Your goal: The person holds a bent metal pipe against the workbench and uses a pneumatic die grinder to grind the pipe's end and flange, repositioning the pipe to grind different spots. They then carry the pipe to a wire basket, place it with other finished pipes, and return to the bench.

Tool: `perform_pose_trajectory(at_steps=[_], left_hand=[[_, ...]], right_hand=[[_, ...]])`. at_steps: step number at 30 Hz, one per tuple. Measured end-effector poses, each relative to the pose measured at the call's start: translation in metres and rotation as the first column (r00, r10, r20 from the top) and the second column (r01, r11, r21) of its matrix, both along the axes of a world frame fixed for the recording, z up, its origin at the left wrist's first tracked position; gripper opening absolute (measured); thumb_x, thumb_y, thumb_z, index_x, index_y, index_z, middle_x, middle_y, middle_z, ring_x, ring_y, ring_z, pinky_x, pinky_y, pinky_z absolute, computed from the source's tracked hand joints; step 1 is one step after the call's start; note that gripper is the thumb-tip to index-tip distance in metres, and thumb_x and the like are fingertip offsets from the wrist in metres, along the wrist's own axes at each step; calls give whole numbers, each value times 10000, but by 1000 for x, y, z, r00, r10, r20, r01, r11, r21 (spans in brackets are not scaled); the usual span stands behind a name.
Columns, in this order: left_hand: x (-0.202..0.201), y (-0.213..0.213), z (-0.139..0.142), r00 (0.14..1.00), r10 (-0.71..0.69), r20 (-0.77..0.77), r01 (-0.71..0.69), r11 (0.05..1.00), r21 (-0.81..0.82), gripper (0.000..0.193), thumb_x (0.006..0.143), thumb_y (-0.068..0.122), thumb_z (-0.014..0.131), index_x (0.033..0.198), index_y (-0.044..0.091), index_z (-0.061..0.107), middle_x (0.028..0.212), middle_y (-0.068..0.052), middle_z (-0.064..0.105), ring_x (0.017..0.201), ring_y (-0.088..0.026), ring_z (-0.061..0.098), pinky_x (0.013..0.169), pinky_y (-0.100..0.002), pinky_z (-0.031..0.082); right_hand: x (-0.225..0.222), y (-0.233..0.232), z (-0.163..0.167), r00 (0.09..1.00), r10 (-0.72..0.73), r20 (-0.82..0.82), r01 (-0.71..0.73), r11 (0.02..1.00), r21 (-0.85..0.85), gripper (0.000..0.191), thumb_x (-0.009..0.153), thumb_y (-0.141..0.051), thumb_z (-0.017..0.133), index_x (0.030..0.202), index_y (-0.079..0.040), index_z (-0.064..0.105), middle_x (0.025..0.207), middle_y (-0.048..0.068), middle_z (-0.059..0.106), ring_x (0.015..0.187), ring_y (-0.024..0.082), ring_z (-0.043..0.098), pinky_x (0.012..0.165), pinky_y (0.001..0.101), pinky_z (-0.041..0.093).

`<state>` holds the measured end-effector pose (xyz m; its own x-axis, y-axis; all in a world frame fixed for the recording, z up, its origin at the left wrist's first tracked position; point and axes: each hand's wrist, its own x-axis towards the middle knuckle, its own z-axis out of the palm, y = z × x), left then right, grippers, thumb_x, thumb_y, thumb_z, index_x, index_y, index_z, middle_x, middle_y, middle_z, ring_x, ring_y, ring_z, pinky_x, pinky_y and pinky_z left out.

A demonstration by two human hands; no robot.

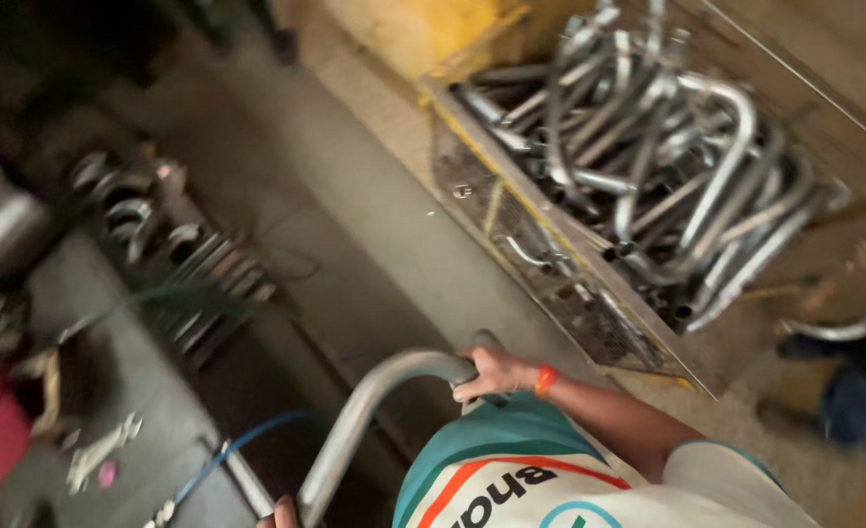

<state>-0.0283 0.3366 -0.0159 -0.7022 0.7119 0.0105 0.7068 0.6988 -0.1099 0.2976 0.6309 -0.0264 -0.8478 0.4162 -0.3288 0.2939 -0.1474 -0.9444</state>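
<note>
bin [472, 210] of bent metal pipes [668, 156] on the floor | curved pipe [374, 411] held over the floor beside bench [110, 391] | right hand [497, 374] fingers wrapped round its upper end | left hand [282, 513] at lower end, grip unclear

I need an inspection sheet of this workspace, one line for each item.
Surface: grey concrete floor, dusty.
Job's things: bent metal tube, held at both ends.
Clutter: pile of bent tubes in a yellow-edged mesh bin; curved metal parts on the left.
Hands: right hand closed on the tube's upper end; left hand at its lower end, mostly cut off.
Cables: blue hose by the workbench.
Surroundings: another person's legs at the right.
</note>
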Motion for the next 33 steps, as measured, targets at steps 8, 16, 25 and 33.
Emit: perform_pose_trajectory(at_steps=[8, 16, 25, 33], left_hand=[[90, 222, 111, 766, -640, -67, 643, 762, 76, 638, 497, 279, 816, 1122, 217, 700, 874, -72, 642, 841, -330, 656, 827, -507, 474], [228, 431, 167, 323, -935, -146, 946, 315, 78, 620, 572, 256, 834, 1172, 228, 681, 1016, -21, 666, 999, -262, 645, 1032, -507, 431], [284, 463, 151, 189, -956, -223, 879, 63, 472, 364, 971, 204, 748, 1315, 152, 641, 1272, -60, 645, 1168, -282, 622, 1078, -460, 436], [190, 381, 44, 353, -912, 209, 833, 408, 373, 395, 879, 245, 696, 1252, 123, 653, 1193, -112, 682, 1077, -330, 640, 986, -464, 465]], right_hand=[[159, 25, 32, 875, -472, -106, 417, 847, -329, 484, 850, -208, 754, 1277, -24, 619, 970, 59, 731, 811, 138, 699, 749, 325, 595], [220, -42, 49, 358, -933, -18, 900, 350, -259, 516, 783, -153, 789, 1250, -26, 611, 829, 36, 689, 690, 129, 659, 653, 307, 575], [215, 3, 71, 44, -958, -284, 792, -140, 594, 481, 764, -149, 810, 1191, -1, 646, 924, 56, 698, 806, 111, 665, 750, 305, 554], [255, 58, 61, -241, -904, -354, 670, -419, 613, 452, 852, -135, 813, 1236, 11, 623, 937, 87, 674, 836, 128, 618, 790, 299, 549]])
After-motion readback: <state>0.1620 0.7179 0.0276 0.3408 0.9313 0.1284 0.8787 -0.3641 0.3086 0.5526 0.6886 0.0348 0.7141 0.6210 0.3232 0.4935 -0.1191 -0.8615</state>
